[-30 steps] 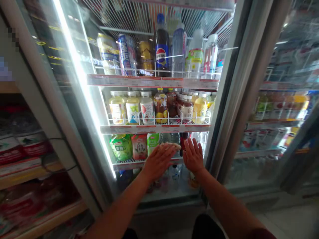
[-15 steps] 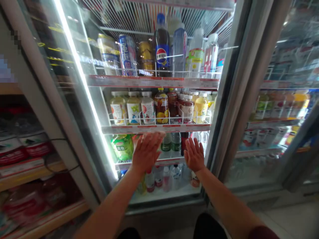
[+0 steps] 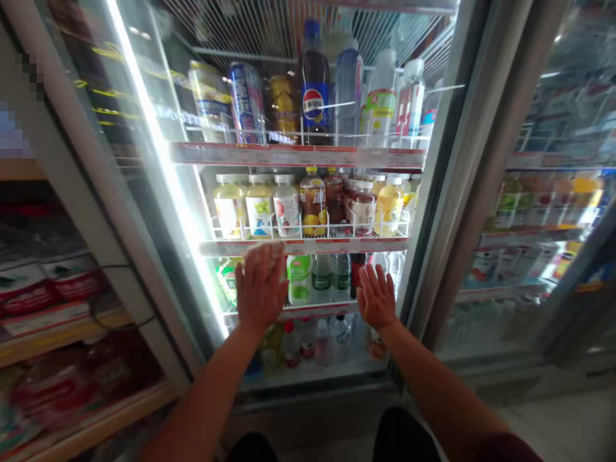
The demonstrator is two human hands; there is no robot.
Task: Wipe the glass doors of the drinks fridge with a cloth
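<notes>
My left hand point(image 3: 261, 289) is raised in front of the lit drinks fridge, palm toward its glass door, fingers stretched out. A pale edge point(image 3: 264, 249) shows above its fingertips; whether it is a cloth or a reflection I cannot make out. My right hand point(image 3: 378, 297) is also palm forward against or close to the glass, its fingers extended. Behind the left hand are a green pack point(image 3: 228, 279) and a green-labelled bottle point(image 3: 299, 277). Clear bottles point(image 3: 341, 276) and a dark red bottle point(image 3: 357, 273) stand behind the glass between the hands.
Cans and a cola bottle point(image 3: 314, 90) fill the upper shelf; juice and tea bottles point(image 3: 312, 202) stand on the one below. A metal door frame point(image 3: 462, 173) borders the right side. Left, an open shelf point(image 3: 48, 321) holds packaged goods. My dark-clad knees point(image 3: 404, 436) show below.
My left hand has moved left across the front of the glass, uncovering the green-labelled bottle. My right hand stays in nearly the same place.
</notes>
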